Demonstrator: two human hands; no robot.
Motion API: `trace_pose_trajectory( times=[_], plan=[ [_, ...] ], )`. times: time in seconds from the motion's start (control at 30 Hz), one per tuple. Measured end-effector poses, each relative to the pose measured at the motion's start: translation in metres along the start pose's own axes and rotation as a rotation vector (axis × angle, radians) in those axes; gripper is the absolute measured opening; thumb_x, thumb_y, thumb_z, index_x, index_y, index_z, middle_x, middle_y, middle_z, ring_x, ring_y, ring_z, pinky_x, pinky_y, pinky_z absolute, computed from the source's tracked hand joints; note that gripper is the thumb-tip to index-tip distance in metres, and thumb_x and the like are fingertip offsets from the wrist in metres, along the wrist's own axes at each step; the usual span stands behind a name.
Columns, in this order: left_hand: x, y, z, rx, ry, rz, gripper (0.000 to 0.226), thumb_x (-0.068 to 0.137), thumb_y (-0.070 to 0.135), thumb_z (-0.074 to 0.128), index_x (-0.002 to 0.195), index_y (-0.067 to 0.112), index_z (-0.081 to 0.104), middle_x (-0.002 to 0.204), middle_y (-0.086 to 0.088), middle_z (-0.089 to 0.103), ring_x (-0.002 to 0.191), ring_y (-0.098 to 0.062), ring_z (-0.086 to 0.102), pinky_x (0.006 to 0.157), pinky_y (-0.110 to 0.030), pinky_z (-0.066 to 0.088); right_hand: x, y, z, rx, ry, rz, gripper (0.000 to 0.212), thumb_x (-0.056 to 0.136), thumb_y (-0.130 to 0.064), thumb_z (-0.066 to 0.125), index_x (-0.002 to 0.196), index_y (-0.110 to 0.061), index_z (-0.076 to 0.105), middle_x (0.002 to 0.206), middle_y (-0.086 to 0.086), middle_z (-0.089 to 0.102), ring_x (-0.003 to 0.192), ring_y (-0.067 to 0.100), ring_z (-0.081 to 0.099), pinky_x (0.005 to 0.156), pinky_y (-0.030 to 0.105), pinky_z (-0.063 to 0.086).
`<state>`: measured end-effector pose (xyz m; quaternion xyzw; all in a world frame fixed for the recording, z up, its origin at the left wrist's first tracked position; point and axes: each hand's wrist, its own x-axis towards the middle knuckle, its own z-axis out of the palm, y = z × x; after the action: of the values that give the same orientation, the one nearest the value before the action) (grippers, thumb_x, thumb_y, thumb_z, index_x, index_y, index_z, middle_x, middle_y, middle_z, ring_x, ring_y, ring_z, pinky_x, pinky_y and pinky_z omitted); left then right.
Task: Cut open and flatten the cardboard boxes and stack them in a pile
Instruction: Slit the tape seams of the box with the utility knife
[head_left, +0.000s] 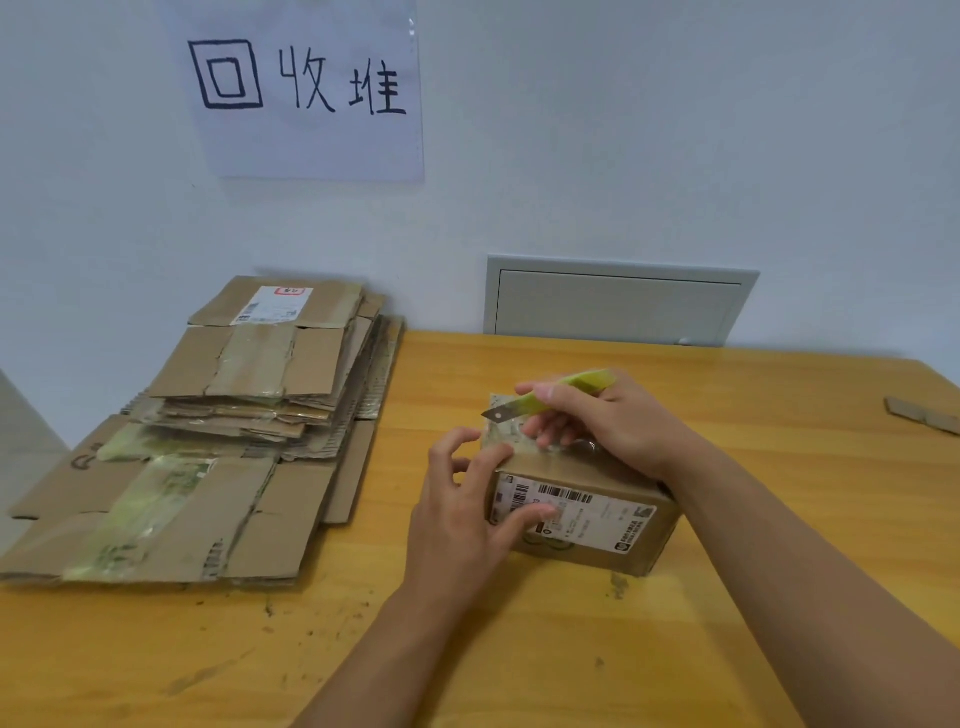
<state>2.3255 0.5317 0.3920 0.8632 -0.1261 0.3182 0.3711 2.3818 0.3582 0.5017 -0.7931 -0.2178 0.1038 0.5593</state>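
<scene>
A small taped cardboard box (618, 525) with a barcode label stands on the wooden table (519, 649), right of centre. My left hand (462, 514) grips its left end, thumb on the labelled front and fingers curled over the top edge. My right hand (608, 421) rests on the box top and holds a yellow-green utility knife (550, 400), blade out and pointing left above the box's far left corner. A pile of flattened cardboard boxes (234, 415) lies on the table's left side.
A handwritten paper sign (306, 88) hangs on the wall above the pile. A grey wall panel (618, 301) sits behind the table. A small cardboard scrap (924, 415) lies near the table's right edge.
</scene>
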Motion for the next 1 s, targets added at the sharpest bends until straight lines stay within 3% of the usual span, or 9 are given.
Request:
trace_pose_trajectory(
  times=[0.2, 0.33, 0.5, 0.67, 0.77, 0.93, 1.0],
  plan=[
    [-0.001, -0.001, 0.002, 0.015, 0.029, 0.021, 0.061, 0.076, 0.073, 0.059, 0.12, 0.033, 0.048, 0.129, 0.005, 0.033, 0.104, 0.002, 0.034, 0.067, -0.02, 0.047, 0.001, 0.001, -0.008, -0.103, -0.094, -0.019, 0.027, 0.097, -0.031, 0.053, 0.116, -0.02, 0.069, 0.096, 0.005, 0.077, 0.088, 0.019, 0.072, 0.084, 0.031, 0.058],
    [0.0, -0.001, 0.002, 0.054, 0.016, 0.051, 0.06, 0.079, 0.071, 0.057, 0.122, 0.029, 0.049, 0.134, 0.008, 0.037, 0.11, 0.0, 0.031, 0.079, -0.009, 0.034, 0.002, 0.003, -0.011, -0.155, -0.083, -0.025, 0.028, 0.09, -0.042, 0.057, 0.111, -0.03, 0.071, 0.095, 0.002, 0.076, 0.084, 0.014, 0.069, 0.079, 0.023, 0.055],
    [-0.001, -0.004, 0.004, 0.032, -0.018, 0.07, 0.056, 0.082, 0.068, 0.058, 0.126, 0.033, 0.048, 0.137, 0.01, 0.039, 0.112, -0.003, 0.033, 0.085, -0.013, 0.036, 0.001, 0.007, -0.016, -0.273, -0.069, -0.048, 0.027, 0.092, -0.04, 0.062, 0.112, -0.028, 0.075, 0.097, -0.016, 0.075, 0.087, 0.002, 0.067, 0.071, 0.014, 0.048],
    [-0.001, -0.003, 0.005, 0.028, -0.022, 0.097, 0.049, 0.085, 0.064, 0.058, 0.124, 0.035, 0.05, 0.136, 0.005, 0.038, 0.111, -0.01, 0.037, 0.082, -0.025, 0.044, 0.002, 0.009, -0.02, -0.329, -0.055, -0.07, 0.017, 0.093, -0.04, 0.063, 0.088, -0.03, 0.077, 0.08, -0.008, 0.072, 0.071, 0.006, 0.064, 0.062, 0.017, 0.045],
    [-0.001, -0.003, 0.006, 0.03, -0.017, 0.106, 0.047, 0.086, 0.064, 0.056, 0.122, 0.034, 0.051, 0.135, 0.005, 0.038, 0.108, -0.008, 0.035, 0.082, -0.024, 0.042, 0.002, 0.012, -0.024, -0.39, -0.015, -0.08, 0.024, 0.087, -0.049, 0.064, 0.075, -0.029, 0.07, 0.072, -0.009, 0.064, 0.065, 0.005, 0.057, 0.061, 0.023, 0.043],
    [-0.001, -0.002, 0.006, 0.047, -0.022, 0.115, 0.045, 0.087, 0.061, 0.056, 0.123, 0.033, 0.05, 0.134, 0.003, 0.038, 0.107, -0.009, 0.034, 0.082, -0.02, 0.036, -0.002, 0.012, -0.034, -0.474, -0.056, -0.049, 0.038, 0.081, -0.06, 0.06, 0.085, -0.024, 0.074, 0.079, -0.002, 0.068, 0.074, 0.016, 0.061, 0.068, 0.038, 0.047],
    [-0.001, -0.002, 0.005, 0.053, -0.021, 0.118, 0.045, 0.088, 0.061, 0.055, 0.122, 0.032, 0.051, 0.133, 0.002, 0.038, 0.107, -0.01, 0.035, 0.081, -0.021, 0.037, -0.005, 0.012, -0.038, -0.504, -0.091, -0.009, 0.033, 0.081, -0.062, 0.058, 0.087, -0.033, 0.075, 0.08, -0.005, 0.07, 0.076, 0.014, 0.062, 0.068, 0.035, 0.048]
  ],
)
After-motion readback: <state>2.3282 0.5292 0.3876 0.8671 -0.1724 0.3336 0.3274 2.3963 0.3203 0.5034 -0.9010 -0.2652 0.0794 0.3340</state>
